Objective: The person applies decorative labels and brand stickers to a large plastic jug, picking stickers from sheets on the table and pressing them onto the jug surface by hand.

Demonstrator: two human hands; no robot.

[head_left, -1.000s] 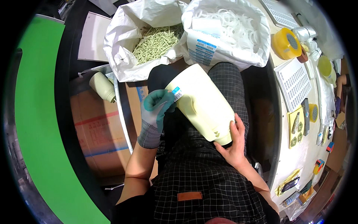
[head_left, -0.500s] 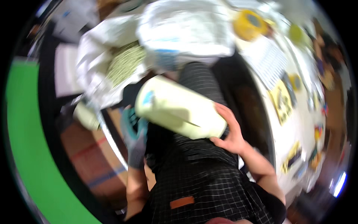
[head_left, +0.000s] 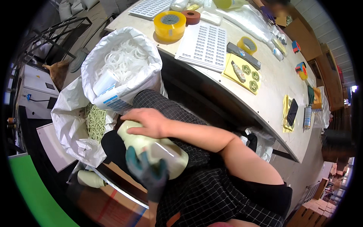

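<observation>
A pale yellow-green plastic bottle (head_left: 174, 154) lies tilted across my lap, its narrower end toward the upper left. Over that end my bare right hand (head_left: 148, 123) is laid, fingers curled around the top. My left hand (head_left: 146, 168), in a teal and grey glove, grips the near side of the bottle with its fingers bent against the wall. Beyond my knee stands a white woven bag (head_left: 149, 75) of translucent white rings (head_left: 123, 60). Left of it, another white bag (head_left: 68, 113) contains pale green stick-shaped pieces (head_left: 95, 123).
On the table (head_left: 272, 102) to the right are yellow tape rolls (head_left: 169, 26), label sheets (head_left: 204, 45), a yellow card (head_left: 242, 73), a phone (head_left: 292, 112) and a spray can (head_left: 307, 116). A similar bottle (head_left: 90, 178) lies by a cardboard box (head_left: 113, 200) at lower left.
The view has swung right. My right hand has gone from the bottle's right end to its upper-left end. My gloved left hand has come up onto its near side.
</observation>
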